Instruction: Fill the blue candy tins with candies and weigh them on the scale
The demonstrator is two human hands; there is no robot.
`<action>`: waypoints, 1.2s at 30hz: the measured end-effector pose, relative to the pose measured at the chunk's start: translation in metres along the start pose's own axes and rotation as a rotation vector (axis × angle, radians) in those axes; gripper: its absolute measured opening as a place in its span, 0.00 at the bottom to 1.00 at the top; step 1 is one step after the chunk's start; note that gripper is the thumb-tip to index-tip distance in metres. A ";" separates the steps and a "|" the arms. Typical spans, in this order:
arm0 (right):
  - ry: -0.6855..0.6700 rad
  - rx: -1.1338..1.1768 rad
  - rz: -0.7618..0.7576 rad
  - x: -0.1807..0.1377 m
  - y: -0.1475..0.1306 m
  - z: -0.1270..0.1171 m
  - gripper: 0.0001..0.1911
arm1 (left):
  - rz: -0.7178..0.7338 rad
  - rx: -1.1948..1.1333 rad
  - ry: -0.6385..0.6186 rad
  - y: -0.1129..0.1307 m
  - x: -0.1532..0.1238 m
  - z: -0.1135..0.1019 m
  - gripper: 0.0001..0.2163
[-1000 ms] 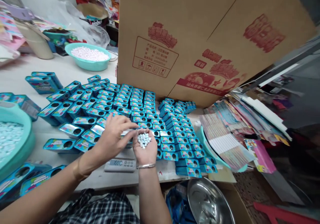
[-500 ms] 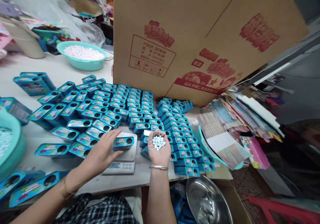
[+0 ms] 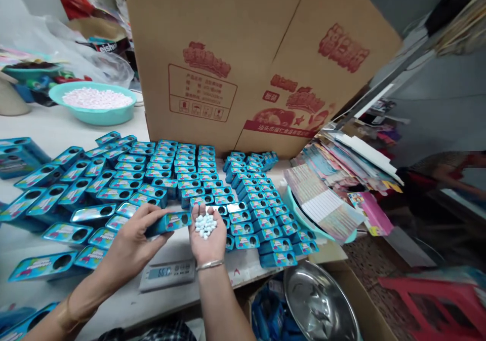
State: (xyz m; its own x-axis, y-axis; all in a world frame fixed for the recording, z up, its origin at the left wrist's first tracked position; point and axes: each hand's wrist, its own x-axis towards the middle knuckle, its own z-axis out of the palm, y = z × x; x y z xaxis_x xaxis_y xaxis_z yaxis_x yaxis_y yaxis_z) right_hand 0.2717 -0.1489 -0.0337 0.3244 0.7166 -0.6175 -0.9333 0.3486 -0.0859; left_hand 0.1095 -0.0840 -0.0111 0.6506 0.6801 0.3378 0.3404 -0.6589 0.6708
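Between the thumb and fingers of my left hand [image 3: 138, 237] is a small blue printed tin [image 3: 176, 221], raised off the scale and tilted towards my other hand. My right hand [image 3: 208, 249] is cupped palm up, with a small heap of pale blue candies [image 3: 205, 224] in it. The tin's near end is right beside the fingers of that hand; whether they touch I cannot tell. Below my left hand lies a digital scale [image 3: 167, 276] with its display lit. Rows of upright blue tins [image 3: 190, 177] with dark round holes in their tops stand around both hands.
A large cardboard box [image 3: 212, 22] rises behind the tins. At the back left sits a turquoise basin [image 3: 98, 116] of whitish candies. Printed sheets [image 3: 322, 204] lie over another basin on the right. A steel bowl [image 3: 321, 300] is below the table edge.
My left hand has lifted the tin off the scale and tipped it towards my right palm. The number on the scale display has changed. The view has swung to the right.
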 end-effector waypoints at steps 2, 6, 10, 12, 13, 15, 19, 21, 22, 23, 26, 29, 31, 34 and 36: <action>0.010 -0.003 0.015 0.003 0.005 0.003 0.10 | 0.054 0.034 -0.013 0.010 0.011 -0.008 0.16; 0.030 0.014 0.029 0.005 0.011 0.009 0.10 | 0.128 0.173 -0.091 0.020 0.031 -0.008 0.16; 0.043 0.041 0.065 0.007 0.013 0.011 0.09 | 0.169 0.251 -0.164 0.022 0.041 -0.004 0.16; 0.024 0.050 0.068 0.007 0.013 0.010 0.08 | 0.197 0.276 -0.153 0.026 0.042 -0.005 0.18; 0.006 0.051 0.067 0.006 0.012 0.010 0.08 | 0.209 0.293 -0.148 0.027 0.042 -0.006 0.18; -0.025 0.051 0.070 0.006 0.011 0.010 0.08 | 0.211 0.321 -0.161 0.029 0.042 -0.006 0.19; -0.009 0.053 0.101 0.005 0.010 0.009 0.10 | 0.160 0.307 -0.181 0.027 0.042 -0.006 0.18; 0.001 0.066 0.105 0.005 0.010 0.009 0.09 | 0.177 0.307 -0.159 0.028 0.040 -0.009 0.19; 0.002 0.075 0.106 0.005 0.010 0.009 0.08 | 0.197 0.313 -0.143 0.030 0.040 -0.010 0.20; -0.001 0.083 0.107 0.005 0.010 0.009 0.08 | 0.216 0.322 -0.133 0.031 0.039 -0.012 0.20; -0.004 0.099 0.122 0.006 0.010 0.008 0.08 | 0.230 0.316 -0.145 0.034 0.037 -0.011 0.21; 0.022 0.105 0.124 0.006 0.010 0.008 0.10 | 0.162 0.245 -0.156 0.029 0.036 -0.006 0.19; 0.042 0.098 0.109 0.005 0.007 0.008 0.10 | 0.098 0.180 -0.140 0.023 0.035 -0.003 0.18; 0.042 0.077 0.073 0.003 -0.001 0.009 0.12 | -0.022 0.074 -0.082 0.012 0.027 -0.001 0.19; 0.016 0.065 0.067 0.002 -0.008 0.009 0.13 | -0.140 -0.004 -0.030 0.003 0.018 0.002 0.21</action>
State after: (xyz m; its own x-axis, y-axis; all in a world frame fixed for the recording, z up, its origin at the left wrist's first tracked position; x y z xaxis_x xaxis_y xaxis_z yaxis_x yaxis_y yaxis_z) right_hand 0.2816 -0.1450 -0.0269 0.2586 0.7298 -0.6329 -0.9407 0.3392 0.0068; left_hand 0.1243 -0.0744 -0.0041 0.6173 0.7551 0.2207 0.4265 -0.5569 0.7127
